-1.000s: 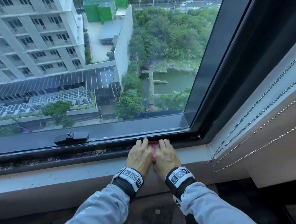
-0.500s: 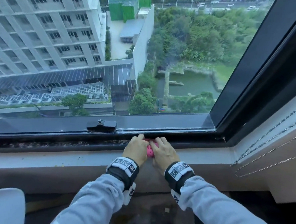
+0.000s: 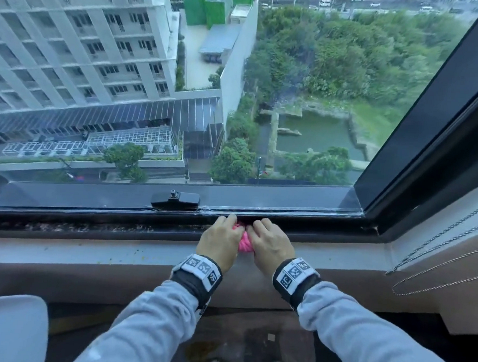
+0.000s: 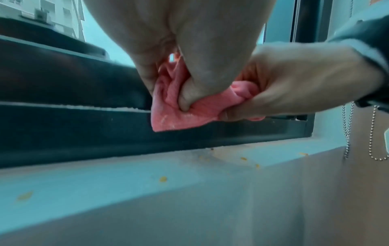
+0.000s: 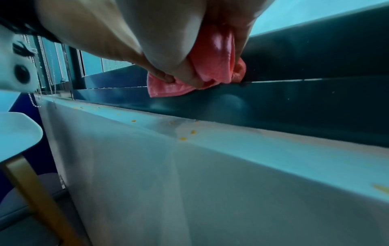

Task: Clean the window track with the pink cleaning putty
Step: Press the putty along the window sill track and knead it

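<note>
Putty: bright pink, faint pale flecks in left wrist view. Window track: black, speckled with light debris. Sill: pale grey-white, scattered yellow crumbs. Sleeves: light grey. Wrist bands: black, with white tags bearing black square-code patterns. Bead chains: silver.

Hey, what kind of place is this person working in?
Probably an upper-floor room in a high-rise flat or hotel. The window looks far down on a white apartment block and a pond. Indoors there is a sill and bead blind chains.
</note>
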